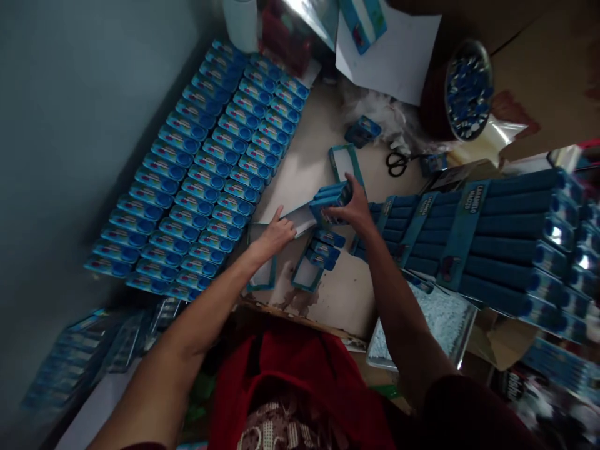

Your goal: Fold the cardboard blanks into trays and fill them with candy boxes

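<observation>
My right hand (354, 206) is wrapped around a short stack of small blue packs (329, 199), thumb on one side and fingers on the other. These packs stand at the right end of an open blue carton with a white inside (302, 219). At the carton's other end, my left hand (276, 236) grips its edge with the index finger raised. Just below lie several more blue packs (323, 249) at the end of another open carton (307, 275). One more open carton (267, 275) is partly hidden under my left forearm, and another (347, 161) lies beyond my right hand.
Long rows of blue packs (201, 169) line the left by the wall. Banded blue boxes (487, 231) are stacked at right, above a tray of pale blue pieces (440, 319). Black scissors (397, 164), loose packs (363, 131) and a round tub (469, 90) sit farther back.
</observation>
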The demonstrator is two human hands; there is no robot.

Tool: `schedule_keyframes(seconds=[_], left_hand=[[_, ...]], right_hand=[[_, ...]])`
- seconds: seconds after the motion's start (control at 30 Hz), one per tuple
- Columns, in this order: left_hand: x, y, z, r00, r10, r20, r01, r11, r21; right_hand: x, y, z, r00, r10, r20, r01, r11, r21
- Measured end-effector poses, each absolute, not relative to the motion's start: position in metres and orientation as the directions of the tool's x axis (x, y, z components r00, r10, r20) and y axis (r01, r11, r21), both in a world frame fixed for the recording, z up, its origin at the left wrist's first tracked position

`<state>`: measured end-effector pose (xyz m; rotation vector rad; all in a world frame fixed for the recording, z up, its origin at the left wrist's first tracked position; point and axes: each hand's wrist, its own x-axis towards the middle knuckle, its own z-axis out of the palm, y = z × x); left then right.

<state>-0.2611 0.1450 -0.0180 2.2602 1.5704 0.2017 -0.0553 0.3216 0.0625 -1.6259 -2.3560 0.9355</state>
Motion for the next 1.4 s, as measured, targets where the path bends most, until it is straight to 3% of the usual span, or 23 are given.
schedule_keyframes(seconds=[0.1, 0.27, 0.43, 0.63, 0.9, 1.03, 1.17, 1.23, 1.33, 1.4], left_hand=[[-0.259, 0.153, -0.03, 0.423, 0.891, -0.163, 0.874, -0.355, 0.332], [-0.247, 0.142, -0.034, 0.389, 0.895, -0.217, 0.868, -0.277, 0.413], [-0.24, 0.14, -0.037, 0.344, 0.913, -0.221, 0.871, -0.221, 0.439], [-0.246, 0.144, -0.039, 0.319, 0.917, -0.239, 0.859, -0.174, 0.482], [-0.224, 0.15, -0.028, 0.209, 0.93, -0.301, 0.842, -0.015, 0.539], [-0.199, 0.152, -0.009, 0.133, 0.944, -0.301, 0.882, 0.026, 0.47], [-0.219, 0.085, 0.025, 0.014, 0.998, -0.068, 0.883, 0.019, 0.469], [-0.255, 0.023, 0.04, -0.185, 0.983, 0.017, 0.875, 0.157, 0.458], [-0.324, -0.066, 0.049, -0.557, 0.822, 0.113, 0.781, 0.473, 0.407], [-0.367, -0.098, 0.043, -0.549, 0.827, 0.12, 0.791, 0.468, 0.394]], right_hand=[[-0.046, 0.308, 0.037, -0.389, 0.891, -0.233, 0.839, 0.239, -0.488], [-0.069, 0.307, 0.024, -0.33, 0.93, -0.163, 0.903, 0.26, -0.342], [-0.1, 0.326, 0.022, -0.337, 0.924, -0.18, 0.935, 0.305, -0.183], [-0.108, 0.33, 0.017, -0.432, 0.894, -0.117, 0.887, 0.398, -0.233], [-0.127, 0.322, 0.016, -0.555, 0.798, -0.234, 0.832, 0.54, -0.129], [-0.133, 0.337, 0.013, -0.601, 0.772, -0.206, 0.799, 0.579, -0.163], [-0.141, 0.304, 0.03, -0.529, 0.841, -0.118, 0.843, 0.503, -0.192], [-0.148, 0.253, 0.04, -0.568, 0.823, -0.019, 0.786, 0.536, -0.307], [-0.163, 0.149, 0.048, -0.724, 0.689, 0.03, 0.572, 0.624, -0.533], [-0.176, 0.082, 0.045, -0.757, 0.653, 0.011, 0.503, 0.594, -0.628]])
